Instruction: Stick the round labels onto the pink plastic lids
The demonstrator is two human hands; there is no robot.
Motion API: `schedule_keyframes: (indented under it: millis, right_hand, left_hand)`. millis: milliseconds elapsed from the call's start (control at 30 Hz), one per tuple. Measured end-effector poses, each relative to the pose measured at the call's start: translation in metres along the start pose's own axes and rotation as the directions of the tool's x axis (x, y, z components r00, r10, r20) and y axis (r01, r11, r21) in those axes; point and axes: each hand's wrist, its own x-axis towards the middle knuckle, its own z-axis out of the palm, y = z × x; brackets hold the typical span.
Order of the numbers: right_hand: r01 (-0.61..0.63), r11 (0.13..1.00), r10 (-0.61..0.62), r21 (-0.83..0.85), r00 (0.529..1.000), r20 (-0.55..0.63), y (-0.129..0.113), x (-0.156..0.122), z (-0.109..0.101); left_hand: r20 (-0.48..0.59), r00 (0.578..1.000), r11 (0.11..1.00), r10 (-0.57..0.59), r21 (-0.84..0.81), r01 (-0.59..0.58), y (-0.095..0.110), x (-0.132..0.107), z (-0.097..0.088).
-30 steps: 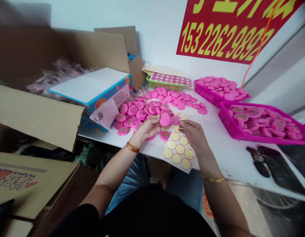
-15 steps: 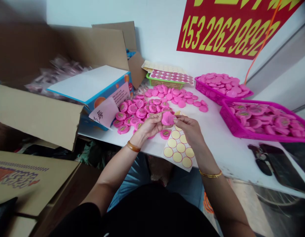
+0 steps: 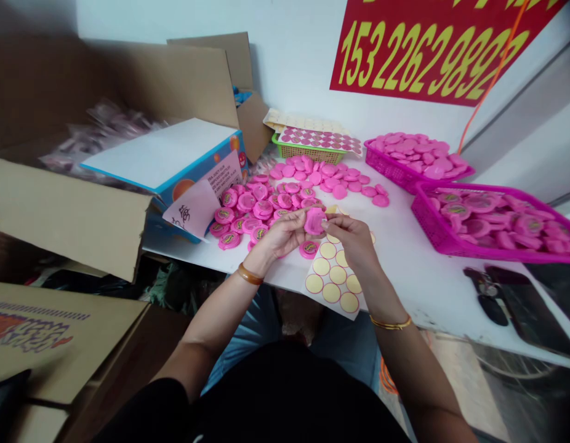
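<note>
My left hand (image 3: 282,235) cups a round pink disc (image 3: 315,221) at its fingertips, and the fingers of my right hand (image 3: 353,240) pinch the disc's edge. Beneath my hands lies a sheet of round cream stickers with pink outlines (image 3: 332,280). Several of its circles show, and my right hand hides its top. A labelled pink disc (image 3: 308,249) sits just below my left hand. Beyond it spreads a heap of pink discs (image 3: 266,206), the nearer ones bearing round labels and the farther ones plain.
Two magenta plastic baskets of pink discs (image 3: 492,224) stand at the right of the white table (image 3: 423,295). A green basket with sticker sheets (image 3: 313,147) is behind the heap. At left are a blue box (image 3: 197,178) and open cardboard cartons (image 3: 68,215). A phone (image 3: 527,307) lies at right.
The pink disc has shifted right and turned more edge-on between my hands, and my right fingers now pinch its edge. The view has tilted slightly, so the table sits a little higher.
</note>
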Motion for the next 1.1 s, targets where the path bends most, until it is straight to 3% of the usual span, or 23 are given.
schedule_keyframes:
  millis: [400,600,800,967,1100]
  right_hand:
    - [0.030,0.998,-0.032,-0.054,0.999,-0.035,0.002,-0.002,-0.001]
    - [0.067,0.993,-0.075,-0.093,0.994,-0.083,0.002,-0.005,0.001]
    - [0.138,0.944,-0.182,-0.299,0.975,-0.126,-0.001,-0.011,0.003]
    - [0.174,0.817,-0.314,-0.549,0.934,-0.172,-0.001,-0.016,0.005]
    - [0.147,0.809,-0.267,-0.569,0.955,-0.132,0.008,-0.019,0.008]
  left_hand:
    - [0.076,0.997,0.999,0.026,0.045,-0.029,-0.004,0.000,-0.004]
    - [0.046,0.999,0.998,0.015,0.059,-0.018,-0.005,-0.001,-0.002]
    - [0.034,0.999,0.998,0.006,0.064,-0.008,-0.007,-0.001,-0.002]
    - [0.011,1.000,1.000,-0.027,0.006,0.027,-0.014,-0.005,-0.004]
    - [-0.011,0.998,0.998,-0.064,-0.028,0.064,-0.022,-0.008,-0.003]
